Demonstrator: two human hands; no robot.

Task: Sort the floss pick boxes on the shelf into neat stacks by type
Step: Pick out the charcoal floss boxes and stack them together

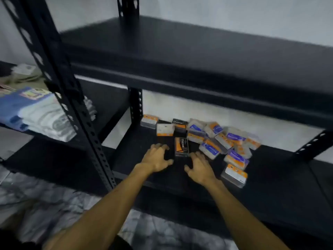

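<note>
Several floss pick boxes lie on the lower black shelf (270, 170). A dark box marked Charcoal (182, 147) lies flat between my hands. My left hand (156, 157) is just left of it, fingers spread and holding nothing. To the box's lower right, my right hand (198, 166) is also spread with nothing in it. Behind stand a second dark Charcoal box (179, 125) and two white-and-orange boxes (164, 129). A loose heap of clear boxes with blue and orange labels (223, 139) spreads to the right. One box (234, 175) sits alone near the front edge.
The upper black shelf (198, 69) overhangs the boxes closely. A perforated black upright post (75, 112) slants down at the left. Folded cloths and packets (34, 112) fill the neighbouring shelf on the left. A grey patterned floor (54, 204) lies below.
</note>
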